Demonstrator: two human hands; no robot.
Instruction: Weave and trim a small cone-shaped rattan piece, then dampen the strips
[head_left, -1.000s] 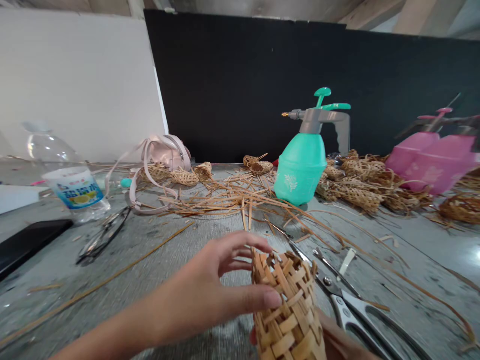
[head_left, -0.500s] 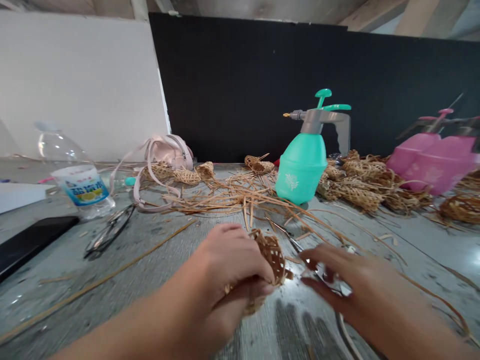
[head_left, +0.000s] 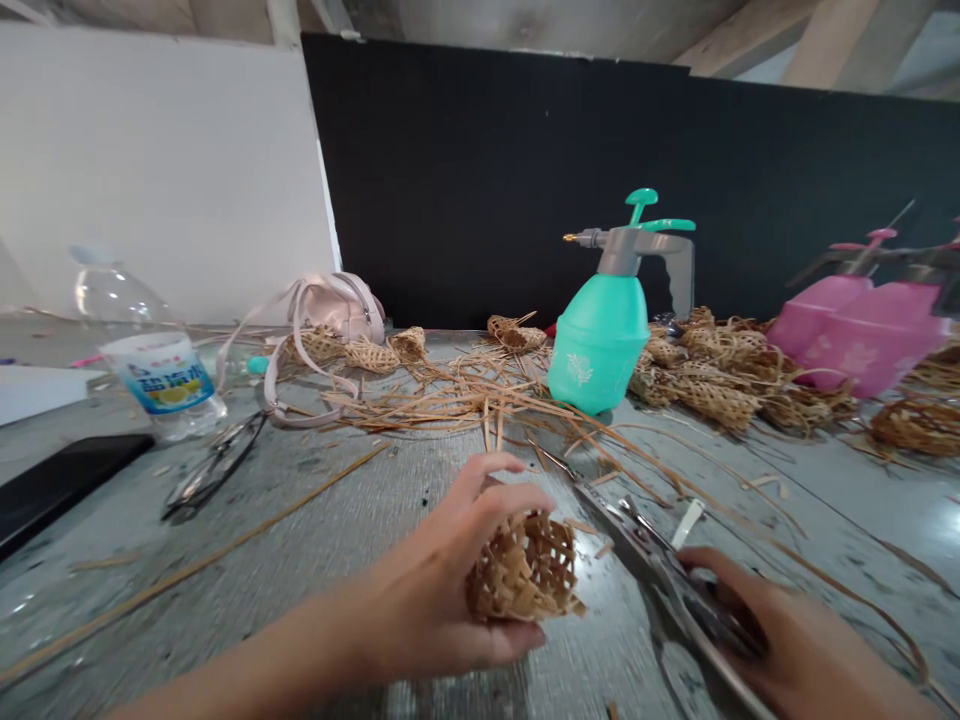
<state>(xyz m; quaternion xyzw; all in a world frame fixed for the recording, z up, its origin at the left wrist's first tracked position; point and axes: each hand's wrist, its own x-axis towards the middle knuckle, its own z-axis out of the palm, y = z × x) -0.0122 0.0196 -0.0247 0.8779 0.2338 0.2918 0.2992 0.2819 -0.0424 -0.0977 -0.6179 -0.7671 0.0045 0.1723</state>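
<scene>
Fingers (head_left: 501,497) of the left hand (head_left: 442,600) clamp the small woven basket (head_left: 525,570) low over the table (head_left: 337,520). Just beside, the right hand (head_left: 802,650) is wrapped around the scissors (head_left: 660,560). Body appears woven; ragged strip ends look untrimmed.

Soft, even light fills the scene and shadows are faint. The grey table (head_left: 337,520) shows pale glare near its right edge and just beside the basket (head_left: 525,570). The centre is fairly sharp. The right hand (head_left: 810,650), pink sprayers (head_left: 870,335) and bottle (head_left: 142,350) look smeared. Straight lines bow towards the edges.
</scene>
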